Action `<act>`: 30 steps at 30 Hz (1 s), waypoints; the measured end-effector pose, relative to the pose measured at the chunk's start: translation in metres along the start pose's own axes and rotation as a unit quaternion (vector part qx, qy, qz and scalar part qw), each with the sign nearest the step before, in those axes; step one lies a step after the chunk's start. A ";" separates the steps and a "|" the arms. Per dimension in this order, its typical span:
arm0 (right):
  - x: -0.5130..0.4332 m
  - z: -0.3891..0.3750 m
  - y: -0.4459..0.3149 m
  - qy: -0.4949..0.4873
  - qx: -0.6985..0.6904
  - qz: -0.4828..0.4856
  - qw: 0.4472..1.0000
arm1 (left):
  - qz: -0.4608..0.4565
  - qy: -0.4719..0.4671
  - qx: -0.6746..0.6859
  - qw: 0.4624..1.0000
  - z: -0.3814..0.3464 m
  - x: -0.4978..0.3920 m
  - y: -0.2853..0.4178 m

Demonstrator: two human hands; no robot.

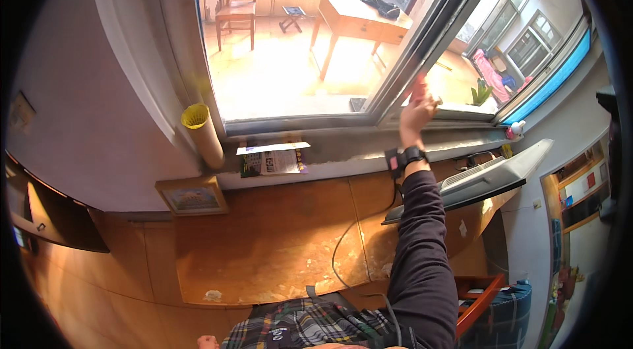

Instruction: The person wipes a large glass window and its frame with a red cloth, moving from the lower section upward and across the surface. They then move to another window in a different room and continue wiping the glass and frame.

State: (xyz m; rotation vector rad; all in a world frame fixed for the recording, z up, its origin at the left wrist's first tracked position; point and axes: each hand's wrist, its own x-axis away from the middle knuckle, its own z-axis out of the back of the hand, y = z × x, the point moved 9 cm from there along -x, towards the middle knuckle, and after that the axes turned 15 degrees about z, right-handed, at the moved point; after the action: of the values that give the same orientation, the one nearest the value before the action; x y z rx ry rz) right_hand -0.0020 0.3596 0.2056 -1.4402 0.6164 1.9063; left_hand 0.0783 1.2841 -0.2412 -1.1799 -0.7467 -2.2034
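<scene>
My right hand (419, 110) reaches up to the lower part of the sliding window, by the vertical frame (403, 74) where the panes meet. Its fingers are blurred and washed out by glare; a small part of something pale shows by them, and I cannot tell whether it holds anything. A dark band and a watch-like device (414, 154) circle that wrist. My left hand (207, 342) is low at the picture's bottom edge, mostly cut off, beside the plaid garment (316, 322). The window sill (341, 143) runs below the panes.
Printed papers (274, 161) and a rolled yellow-lined tube (203, 136) are on the sill's left part. A framed picture (193, 196) stands on the worn wooden desk (267, 250). A monitor (484, 178) is right of my forearm, a cable (334, 255) crosses the desk, and a red chair (479, 299) stands lower right.
</scene>
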 end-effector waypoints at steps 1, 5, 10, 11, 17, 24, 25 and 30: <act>-0.020 0.007 0.018 0.027 0.029 -0.053 0.998 | -0.007 0.003 0.001 1.000 0.002 0.000 0.005; -0.094 0.028 0.000 0.220 -0.045 0.099 0.969 | -0.016 0.010 0.031 0.999 0.000 0.005 0.030; -0.062 -0.036 -0.032 0.054 -0.032 0.142 0.988 | 0.011 -0.015 0.062 0.998 -0.035 0.035 0.046; -0.041 -0.050 -0.035 0.004 -0.003 0.150 0.989 | 0.006 -0.009 0.050 0.999 -0.041 0.046 0.049; 0.100 -0.066 -0.039 -0.030 -0.179 0.004 0.983 | 0.064 -0.007 -0.011 0.998 -0.065 0.099 0.036; 0.186 -0.126 -0.043 0.018 -0.212 -0.310 0.927 | 0.042 0.015 0.026 0.999 -0.063 0.106 0.016; 0.198 -0.131 -0.036 0.115 -0.271 -0.386 0.874 | 0.028 0.021 0.022 0.999 -0.062 0.102 0.016; 0.233 -0.183 -0.053 0.061 -0.508 -0.585 0.629 | 0.028 0.014 0.042 0.999 -0.073 0.072 0.003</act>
State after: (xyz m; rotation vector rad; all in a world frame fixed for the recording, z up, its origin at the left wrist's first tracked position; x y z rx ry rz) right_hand 0.1152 0.3170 -0.0689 -1.8132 -1.3634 0.9135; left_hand 0.0039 1.2189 -0.2131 -1.1137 -0.7780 -2.1178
